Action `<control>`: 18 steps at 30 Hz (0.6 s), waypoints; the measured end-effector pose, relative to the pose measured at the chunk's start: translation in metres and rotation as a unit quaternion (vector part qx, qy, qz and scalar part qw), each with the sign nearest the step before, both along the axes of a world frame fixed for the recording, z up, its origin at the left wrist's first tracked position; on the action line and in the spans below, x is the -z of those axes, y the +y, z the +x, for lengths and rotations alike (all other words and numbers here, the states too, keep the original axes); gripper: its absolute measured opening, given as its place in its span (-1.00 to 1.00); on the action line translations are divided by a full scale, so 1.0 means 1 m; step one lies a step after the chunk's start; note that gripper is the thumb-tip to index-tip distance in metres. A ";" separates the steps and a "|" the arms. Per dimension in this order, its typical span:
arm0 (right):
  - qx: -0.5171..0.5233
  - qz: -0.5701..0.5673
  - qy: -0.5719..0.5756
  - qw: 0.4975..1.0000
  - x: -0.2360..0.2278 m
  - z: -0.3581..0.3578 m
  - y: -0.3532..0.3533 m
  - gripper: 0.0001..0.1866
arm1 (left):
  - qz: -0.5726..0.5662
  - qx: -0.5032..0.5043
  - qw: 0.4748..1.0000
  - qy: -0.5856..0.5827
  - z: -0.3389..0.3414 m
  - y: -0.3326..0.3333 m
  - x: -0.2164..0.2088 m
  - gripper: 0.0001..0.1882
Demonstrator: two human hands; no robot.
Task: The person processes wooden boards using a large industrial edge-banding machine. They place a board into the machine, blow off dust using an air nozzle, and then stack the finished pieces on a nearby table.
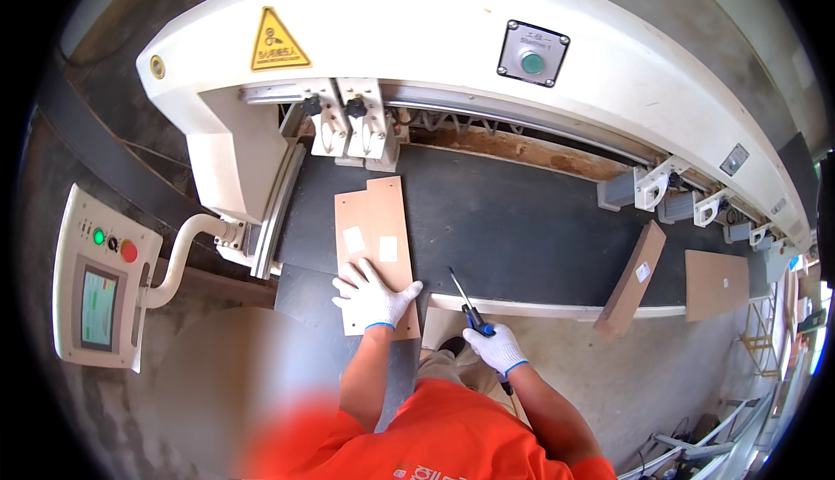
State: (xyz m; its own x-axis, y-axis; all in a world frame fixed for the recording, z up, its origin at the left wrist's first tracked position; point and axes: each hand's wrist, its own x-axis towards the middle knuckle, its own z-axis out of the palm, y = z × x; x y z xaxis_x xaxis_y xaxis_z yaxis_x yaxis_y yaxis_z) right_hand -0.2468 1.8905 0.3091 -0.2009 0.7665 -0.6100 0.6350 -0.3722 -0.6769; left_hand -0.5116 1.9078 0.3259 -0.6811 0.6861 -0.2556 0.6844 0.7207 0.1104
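A: The big white machine [452, 10] arches over the dark surface [522, 228]. A notched brown panel [370, 219] lies flat on it, near end overhanging the edge.

B: The left hand [372, 297] presses that end, fingers spread, grip open. If the weight lifts, the panel could skew or tip.

A: The right hand [497, 350], just beside the panel, has its grip closed around a screwdriver [465, 299]; its tip might slip and scratch.

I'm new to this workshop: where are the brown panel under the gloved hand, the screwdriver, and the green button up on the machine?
brown panel [372, 219]: head view, bare upper face.
screwdriver [459, 289]: head view, metal shaft.
green button [532, 63]: head view, button's centre.
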 end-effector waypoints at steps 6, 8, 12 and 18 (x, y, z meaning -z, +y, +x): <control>0.039 -0.033 0.015 0.999 0.015 0.023 -0.018 -0.48 | -0.001 0.078 0.997 0.028 -0.030 0.040 0.009 0.40; 0.055 -0.067 0.011 0.996 0.012 0.026 -0.019 -0.51 | -0.009 0.096 0.994 0.041 -0.045 0.058 0.011 0.41; 0.101 -0.092 0.030 0.990 -0.005 0.030 -0.015 -0.54 | -0.017 0.118 0.992 0.050 -0.078 0.090 0.019 0.44; 0.112 -0.082 0.026 0.990 0.024 0.041 -0.020 -0.50 | -0.031 0.161 0.984 0.073 -0.107 0.139 0.029 0.52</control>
State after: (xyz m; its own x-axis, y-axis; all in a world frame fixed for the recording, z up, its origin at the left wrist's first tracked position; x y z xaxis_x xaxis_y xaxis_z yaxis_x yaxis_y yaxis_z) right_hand -0.2054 1.8710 0.2849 -0.0704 0.6868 -0.7235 0.4900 -0.6079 -0.6248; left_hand -0.6183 2.0463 0.2969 -0.4637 0.8584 -0.2195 0.8836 0.4662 -0.0434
